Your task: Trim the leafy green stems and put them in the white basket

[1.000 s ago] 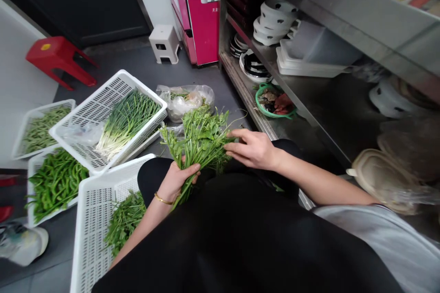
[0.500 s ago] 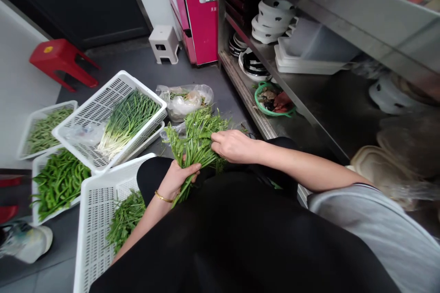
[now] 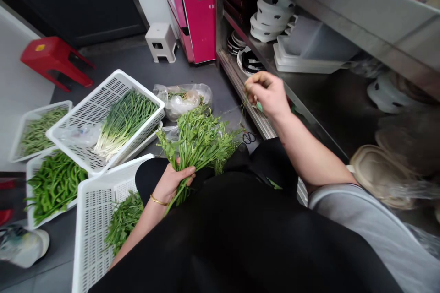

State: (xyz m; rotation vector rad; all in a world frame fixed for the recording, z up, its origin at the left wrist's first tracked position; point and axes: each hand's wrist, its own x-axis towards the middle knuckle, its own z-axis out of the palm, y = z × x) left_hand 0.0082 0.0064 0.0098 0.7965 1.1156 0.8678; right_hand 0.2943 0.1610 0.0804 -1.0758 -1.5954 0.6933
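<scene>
In the head view, your left hand (image 3: 170, 183) sits just above your lap, fingers clamped around the lower stems of the bunch of greens (image 3: 199, 139). The bunch's long axis runs from the cut ends at seven o'clock, sticking out below your fist, to the leafy tops fanning out at one o'clock.

Your right hand (image 3: 266, 94) is raised clear of the bunch, over the edge of the steel shelf (image 3: 240, 84). Its fingertips are drawn together on what looks like a thin sprig (image 3: 244, 102), which is too fine to make out surely.

From that hand the leaf tops lie at about eight o'clock, near but not touching. The left hand is the only one on the bunch.

- **Seven o'clock of your left hand:** a white basket (image 3: 92, 201) stands against your knee with loose greens (image 3: 123, 219) in it.
- **Ten o'clock:** a tilted basket of scallions (image 3: 123, 119) rests on other trays, with green peppers (image 3: 55, 183) beyond it at nine.
- **Twelve o'clock of the bunch:** a plastic bag (image 3: 182, 98) lies on the floor.
- **Between the leaf tops and the shelf:** scissors (image 3: 249, 137) lie on the floor.
</scene>
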